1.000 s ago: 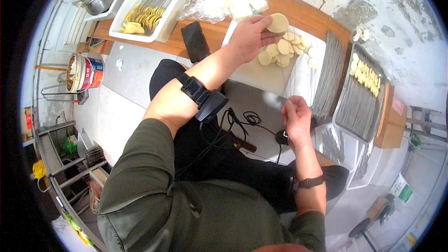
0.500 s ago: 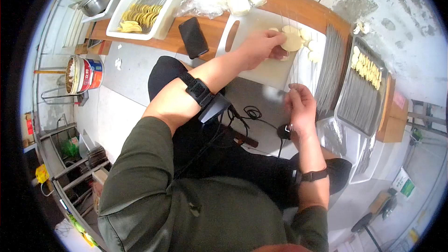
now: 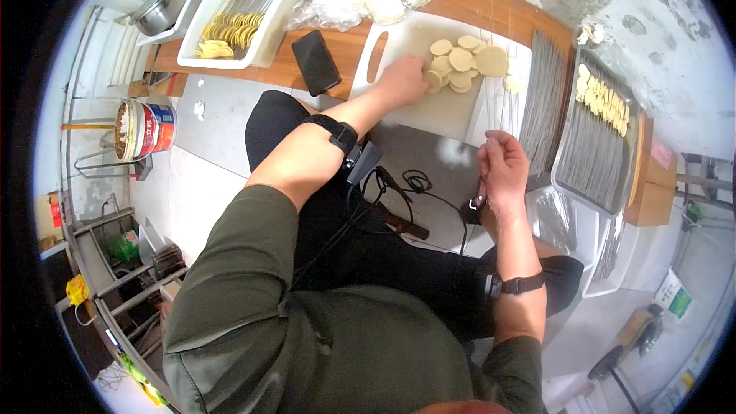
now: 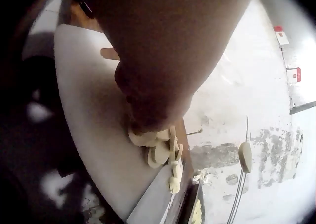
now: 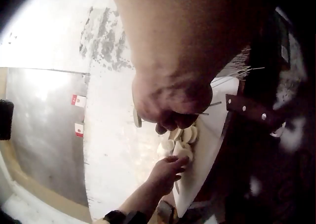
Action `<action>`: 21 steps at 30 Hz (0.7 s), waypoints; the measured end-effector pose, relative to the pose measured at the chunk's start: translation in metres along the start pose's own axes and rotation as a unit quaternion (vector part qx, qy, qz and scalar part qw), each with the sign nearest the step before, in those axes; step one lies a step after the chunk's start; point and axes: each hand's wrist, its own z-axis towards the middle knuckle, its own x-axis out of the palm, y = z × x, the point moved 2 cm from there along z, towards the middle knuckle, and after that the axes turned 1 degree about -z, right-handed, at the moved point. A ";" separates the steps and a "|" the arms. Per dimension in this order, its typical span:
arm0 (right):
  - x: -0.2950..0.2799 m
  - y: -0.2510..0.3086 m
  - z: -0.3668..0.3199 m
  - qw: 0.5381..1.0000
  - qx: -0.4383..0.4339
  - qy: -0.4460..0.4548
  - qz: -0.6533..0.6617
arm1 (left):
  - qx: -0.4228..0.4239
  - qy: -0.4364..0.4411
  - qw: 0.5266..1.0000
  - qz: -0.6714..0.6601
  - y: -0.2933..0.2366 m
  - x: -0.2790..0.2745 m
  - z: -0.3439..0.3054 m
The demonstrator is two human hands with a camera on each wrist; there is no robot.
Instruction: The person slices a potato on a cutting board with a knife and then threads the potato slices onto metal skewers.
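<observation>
My right hand (image 3: 504, 171) pinches thin metal skewers (image 3: 499, 111) near their lower end, above the lap side of the white cutting board (image 3: 410, 115). One round pale potato slice (image 3: 491, 61) is threaded on the skewers; in the left wrist view this slice (image 4: 245, 157) shows edge-on with two prongs through it. My left hand (image 3: 405, 81) is over the board, fingertips right at a loose slice (image 3: 432, 81) on the near side of the slice pile (image 3: 461, 59). In the right wrist view the left hand (image 5: 165, 174) has bent fingers among slices; I cannot tell whether it grips one.
A riveted brown handle (image 5: 247, 108) sticks out beyond the board under my right hand. Bare skewers (image 3: 546, 107) lie right of the board, then a metal tray (image 3: 590, 153) of skewers and slices. At left are a phone (image 3: 315, 62) and a white tub (image 3: 266, 52) of filled skewers.
The left hand first held a slice high, brought it down to the skewers, then let go and moved left to the pile. That slice now sits on the skewers; the right hand shifted slightly right.
</observation>
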 end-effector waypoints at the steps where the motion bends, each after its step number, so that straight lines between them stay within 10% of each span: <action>1: -0.001 0.000 -0.001 1.000 -0.004 0.001 -0.012 | 0.001 0.000 1.000 0.000 -0.003 -0.003 0.000; 7: -0.005 -0.007 0.000 0.998 0.006 0.007 -0.055 | -0.112 0.060 0.971 -0.204 -0.032 -0.034 0.002; 9: -0.001 -0.011 0.001 0.997 -0.009 0.008 -0.082 | -0.132 0.004 0.826 -0.548 -0.037 -0.042 0.006; 15: 0.005 -0.010 -0.002 0.996 0.008 0.022 -0.082 | -0.075 -0.005 0.694 -0.716 -0.042 -0.066 0.012; 21: 0.007 -0.011 -0.001 0.997 0.019 0.036 -0.064 | -0.070 -0.032 0.673 -0.735 -0.042 -0.078 0.011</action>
